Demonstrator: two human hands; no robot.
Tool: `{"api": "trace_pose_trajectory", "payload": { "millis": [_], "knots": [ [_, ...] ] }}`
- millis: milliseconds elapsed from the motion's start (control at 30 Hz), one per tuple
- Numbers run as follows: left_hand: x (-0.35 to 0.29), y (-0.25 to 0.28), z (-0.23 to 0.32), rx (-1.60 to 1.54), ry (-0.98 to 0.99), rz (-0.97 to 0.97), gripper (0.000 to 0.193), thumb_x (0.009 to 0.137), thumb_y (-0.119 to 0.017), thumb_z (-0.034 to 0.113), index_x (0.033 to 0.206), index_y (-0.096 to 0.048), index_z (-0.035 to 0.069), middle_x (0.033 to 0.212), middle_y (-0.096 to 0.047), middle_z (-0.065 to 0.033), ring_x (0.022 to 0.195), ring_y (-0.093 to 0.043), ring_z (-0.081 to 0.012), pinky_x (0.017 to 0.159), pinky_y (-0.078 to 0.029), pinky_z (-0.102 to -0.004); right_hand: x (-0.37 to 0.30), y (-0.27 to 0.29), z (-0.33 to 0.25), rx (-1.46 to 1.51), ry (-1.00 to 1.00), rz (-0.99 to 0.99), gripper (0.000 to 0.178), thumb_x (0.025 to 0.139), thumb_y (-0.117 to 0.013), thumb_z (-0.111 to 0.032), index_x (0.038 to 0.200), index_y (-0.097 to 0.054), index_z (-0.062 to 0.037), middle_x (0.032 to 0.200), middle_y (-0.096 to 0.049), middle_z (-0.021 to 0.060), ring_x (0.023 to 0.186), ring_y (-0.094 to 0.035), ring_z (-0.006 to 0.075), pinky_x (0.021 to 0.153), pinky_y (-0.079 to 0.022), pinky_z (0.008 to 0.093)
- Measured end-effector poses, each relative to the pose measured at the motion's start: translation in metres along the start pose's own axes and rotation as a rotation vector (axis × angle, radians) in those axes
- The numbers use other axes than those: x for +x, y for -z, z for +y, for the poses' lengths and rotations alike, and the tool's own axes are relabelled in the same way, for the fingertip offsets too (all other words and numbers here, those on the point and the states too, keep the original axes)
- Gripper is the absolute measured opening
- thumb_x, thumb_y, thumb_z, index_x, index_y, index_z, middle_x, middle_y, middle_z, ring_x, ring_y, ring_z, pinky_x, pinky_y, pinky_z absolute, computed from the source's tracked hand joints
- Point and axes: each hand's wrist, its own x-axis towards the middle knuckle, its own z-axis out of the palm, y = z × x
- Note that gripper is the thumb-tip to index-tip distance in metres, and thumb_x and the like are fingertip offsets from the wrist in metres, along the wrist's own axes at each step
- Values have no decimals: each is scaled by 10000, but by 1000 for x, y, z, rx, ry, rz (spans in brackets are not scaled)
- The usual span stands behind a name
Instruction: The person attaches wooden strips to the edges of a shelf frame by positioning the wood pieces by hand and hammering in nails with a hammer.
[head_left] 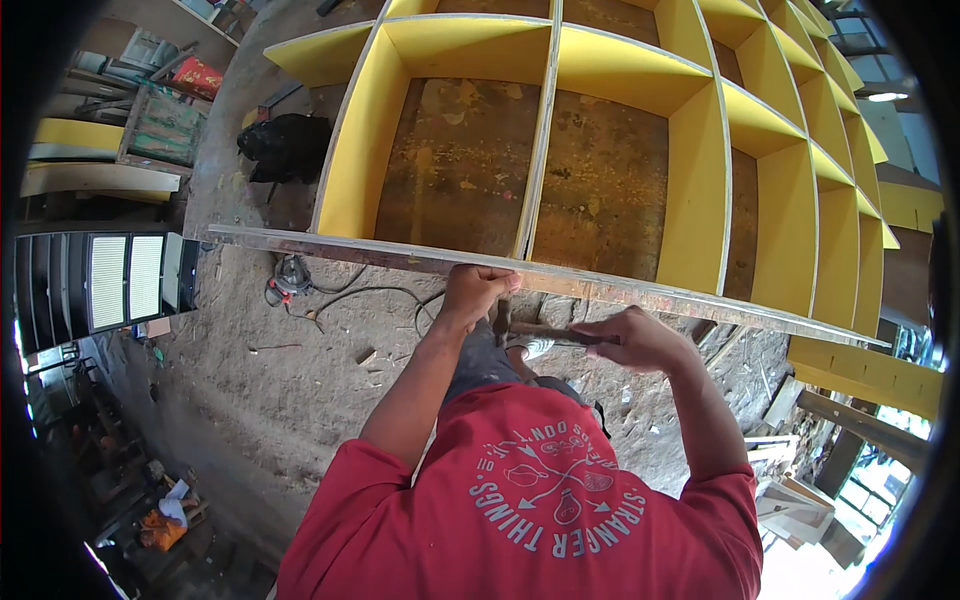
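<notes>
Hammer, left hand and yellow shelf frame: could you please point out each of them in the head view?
Hammer point(552, 333): head view, on the handle.
Left hand point(478, 295): head view, on the middle of the hand.
Yellow shelf frame point(696, 185): head view, on a divider panel.

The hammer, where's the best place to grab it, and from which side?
Probably the right end of the hammer's handle, coming from the right, where the right hand grips it. The handle is long and thin and lies nearly sideways, with its head at the left end, close to the left hand, so gripping there keeps fingers away from the head.
</notes>
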Motion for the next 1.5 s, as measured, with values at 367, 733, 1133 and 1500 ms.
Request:
{"api": "trace_pose_trajectory", "payload": {
  "millis": [367, 733, 1133, 1500],
  "knots": [
    [-2, -7, 6, -43, -2, 54, 222, 903, -769, -14, 1119, -718, -22, 1089, -745, -104, 1001, -708, -235, 870, -566, -364, 5, -10, 22, 4, 46, 68, 448, 937, -756, -266, 1383, -723, -244, 946, -771, 167, 832, -724, 374, 788, -559, 464],
    [-6, 31, -30, 549, -261, -48, 299, 940, -710, 68, 1229, -686, -3, 1183, -711, -191, 1148, -654, -398, 998, -507, -491, 10, -8, 25, 175, -151, 19, 362, 943, -775, -322, 1245, -753, -124, 1034, -778, 160, 977, -733, 382, 834, -562, 471],
    [-35, 45, 41, -836, 84, 51, 541, 979, -752, 354, 1406, -564, 80, 1371, -666, -83, 1315, -617, -250, 1135, -480, -442, 12, -5, 17, 52, -125, 17, 380, 962, -751, -304, 1286, -699, -113, 985, -768, 190, 929, -730, 419, 808, -560, 489],
    [-25, 34, 48, -849, 14, 121, 524, 932, -740, 372, 1282, -580, 16, 1286, -650, -155, 1271, -627, -280, 1173, -445, -466, 6, -20, 26, -72, 29, -9, 441, 979, -697, -334, 1402, -689, -211, 1022, -770, 178, 937, -728, 404, 849, -560, 499]
  ]
}}
